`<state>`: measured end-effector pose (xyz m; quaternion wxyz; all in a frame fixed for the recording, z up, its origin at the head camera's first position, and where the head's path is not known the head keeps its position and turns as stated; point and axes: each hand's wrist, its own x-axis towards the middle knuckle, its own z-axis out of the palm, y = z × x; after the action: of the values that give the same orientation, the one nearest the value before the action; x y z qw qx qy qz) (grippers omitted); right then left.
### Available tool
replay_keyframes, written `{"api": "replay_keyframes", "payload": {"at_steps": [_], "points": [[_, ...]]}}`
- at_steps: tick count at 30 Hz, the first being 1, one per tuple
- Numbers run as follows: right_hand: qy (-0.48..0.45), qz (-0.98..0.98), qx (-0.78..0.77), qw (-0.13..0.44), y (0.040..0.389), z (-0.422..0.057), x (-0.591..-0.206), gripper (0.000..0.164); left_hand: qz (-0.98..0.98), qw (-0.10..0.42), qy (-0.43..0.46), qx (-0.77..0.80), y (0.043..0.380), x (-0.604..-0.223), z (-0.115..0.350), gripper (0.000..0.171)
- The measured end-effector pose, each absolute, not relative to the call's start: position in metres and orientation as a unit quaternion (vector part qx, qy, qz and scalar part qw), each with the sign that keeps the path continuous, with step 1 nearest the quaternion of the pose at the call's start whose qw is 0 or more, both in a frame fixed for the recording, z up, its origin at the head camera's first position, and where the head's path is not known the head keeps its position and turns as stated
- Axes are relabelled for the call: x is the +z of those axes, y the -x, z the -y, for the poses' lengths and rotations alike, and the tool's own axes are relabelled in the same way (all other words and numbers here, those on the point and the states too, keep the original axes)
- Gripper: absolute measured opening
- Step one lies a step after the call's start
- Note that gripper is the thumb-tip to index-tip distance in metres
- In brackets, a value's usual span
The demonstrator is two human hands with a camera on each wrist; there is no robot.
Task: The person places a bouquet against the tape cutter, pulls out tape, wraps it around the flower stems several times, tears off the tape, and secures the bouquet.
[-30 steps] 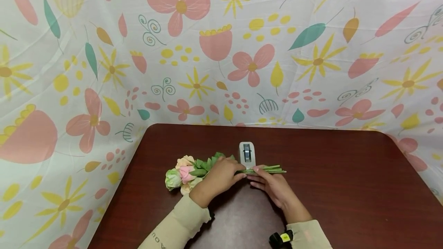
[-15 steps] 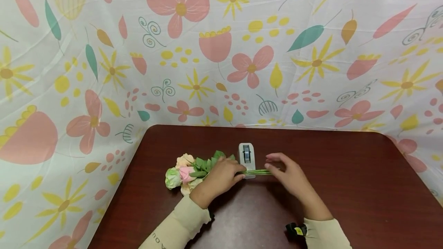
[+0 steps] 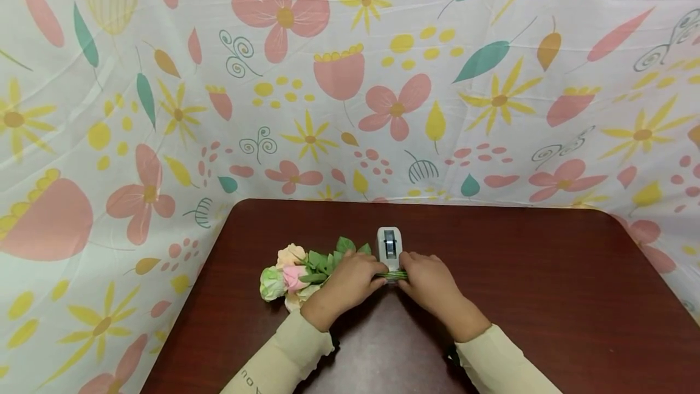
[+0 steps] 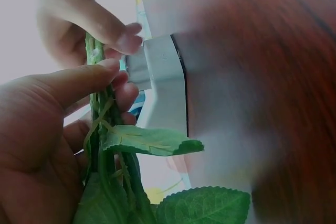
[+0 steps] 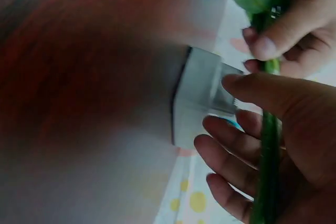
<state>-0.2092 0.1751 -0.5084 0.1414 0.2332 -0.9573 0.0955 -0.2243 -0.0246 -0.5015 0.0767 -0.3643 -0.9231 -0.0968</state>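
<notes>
A small bouquet of artificial flowers (image 3: 293, 276), in peach, pink and pale green, lies toward the left with its stems pointing right. My left hand (image 3: 350, 283) grips the stems just below the leaves, thumb pressed along them in the left wrist view. Close beside it, my right hand (image 3: 434, 286) holds the lower stems (image 5: 269, 156), its thumb across them and its fingers curled loosely behind. A shiny patch shows on the stems (image 4: 95, 55) between the hands. Just beyond stands a pale tape dispenser (image 3: 390, 244) with a roll in it.
The dark red-brown table (image 3: 547, 278) extends on both sides of the hands. A flower-printed cloth (image 3: 350, 78) hangs behind its far edge and along the left. Green leaves (image 4: 205, 205) stick out near my left hand.
My right hand first moved right along the stems toward their ends, then came back left and now holds them close to my left hand. The left hand has kept its grip.
</notes>
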Motion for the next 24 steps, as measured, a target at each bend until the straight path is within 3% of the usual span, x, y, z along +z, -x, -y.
{"api": "replay_keyframes", "payload": {"at_steps": [5, 15, 24], "points": [[-0.210, 0.958, 0.090, 0.172, 0.210, -0.171, -0.514, 0.041, 0.926, 0.075, 0.359, -0.095, 0.223, -0.500, 0.024, 0.009], [-0.194, 0.954, 0.100, 0.207, 0.211, -0.164, -0.519, 0.035, 0.929, 0.075, 0.349, -0.095, 0.223, -0.498, 0.027, 0.009], [-0.175, 0.958, 0.146, 0.174, 0.212, -0.160, -0.521, 0.034, 0.927, 0.104, 0.349, -0.083, 0.223, -0.499, 0.029, 0.009]]}}
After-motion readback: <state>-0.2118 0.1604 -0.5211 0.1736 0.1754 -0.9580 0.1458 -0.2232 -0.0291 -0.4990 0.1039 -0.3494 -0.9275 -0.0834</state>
